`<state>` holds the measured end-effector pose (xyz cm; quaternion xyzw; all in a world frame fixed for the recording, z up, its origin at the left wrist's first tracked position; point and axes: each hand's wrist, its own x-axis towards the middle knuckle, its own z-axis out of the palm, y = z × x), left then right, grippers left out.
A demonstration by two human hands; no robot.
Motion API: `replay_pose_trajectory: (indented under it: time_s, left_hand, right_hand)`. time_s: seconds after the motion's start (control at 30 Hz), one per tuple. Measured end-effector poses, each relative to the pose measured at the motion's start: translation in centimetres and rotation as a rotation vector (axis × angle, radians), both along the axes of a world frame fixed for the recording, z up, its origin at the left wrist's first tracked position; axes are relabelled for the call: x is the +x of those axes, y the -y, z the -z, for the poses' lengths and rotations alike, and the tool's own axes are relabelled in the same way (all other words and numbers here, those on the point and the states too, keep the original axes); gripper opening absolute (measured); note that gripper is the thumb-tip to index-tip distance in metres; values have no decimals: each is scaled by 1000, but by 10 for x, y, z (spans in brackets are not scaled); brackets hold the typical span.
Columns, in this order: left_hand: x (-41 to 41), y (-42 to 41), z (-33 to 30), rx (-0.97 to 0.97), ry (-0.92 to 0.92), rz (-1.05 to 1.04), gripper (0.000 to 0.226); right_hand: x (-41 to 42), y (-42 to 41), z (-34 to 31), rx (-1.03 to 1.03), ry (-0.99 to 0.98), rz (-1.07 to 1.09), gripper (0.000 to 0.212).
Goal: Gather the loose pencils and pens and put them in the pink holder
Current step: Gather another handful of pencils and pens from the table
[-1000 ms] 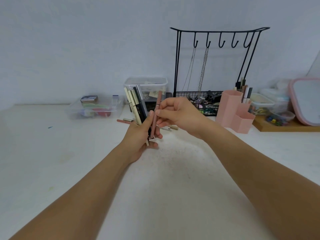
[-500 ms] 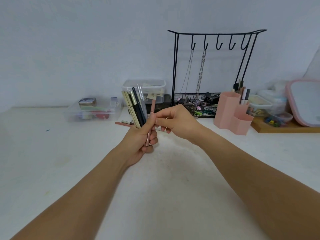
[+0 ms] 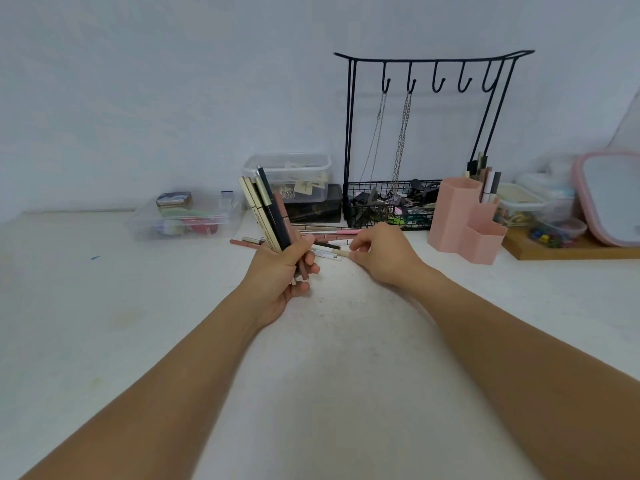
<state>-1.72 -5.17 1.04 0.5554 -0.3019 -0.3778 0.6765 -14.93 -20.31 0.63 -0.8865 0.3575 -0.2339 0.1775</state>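
I see soft, even, cool light with no clear source and no glare. Shadows under the forearms on the table (image 3: 104,306) are faint. Wide-angle bending pulls the edges: the rack (image 3: 433,140) leans, and the forearms balloon toward 5 and 7 o'clock. Far clutter at 3 o'clock looks soft, slightly smeared.

No readable text anywhere. Faint dark print on the white pencil (image 3: 325,253) lying on the bench (image 3: 104,306), too small and blurred to make out. Pens in the left hand (image 3: 280,271) show no legible markings either.
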Motion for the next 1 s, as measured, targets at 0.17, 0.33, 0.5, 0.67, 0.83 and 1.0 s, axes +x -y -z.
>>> replay_pose_trajectory:
  time_s: [0.17,0.33,0.5,0.67,0.83,1.0]
  left_hand:
    - [4,2,1,-21,-12,-104,18]
    - [6,1,0,-11,-72,-173,26]
    - [6,0,-1,10,-86,-173,31]
    - [3,1,-2,30,-86,-164,30]
    - [4,0,-2,34,-11,-65,31]
    - [-1,-6,-4,37,70,118,38]
  right_hand:
    - [2,-6,0,-1,28,-26,10]
    - [-3,1,-24,162,319,53,8]
    - [-13,-2,-64,433,677,20,10]
    - [-20,-6,-87,531,800,-64,12]
    - [-23,-14,-96,674,821,-162,13]
    - [-11,-28,-88,677,684,-242,14]
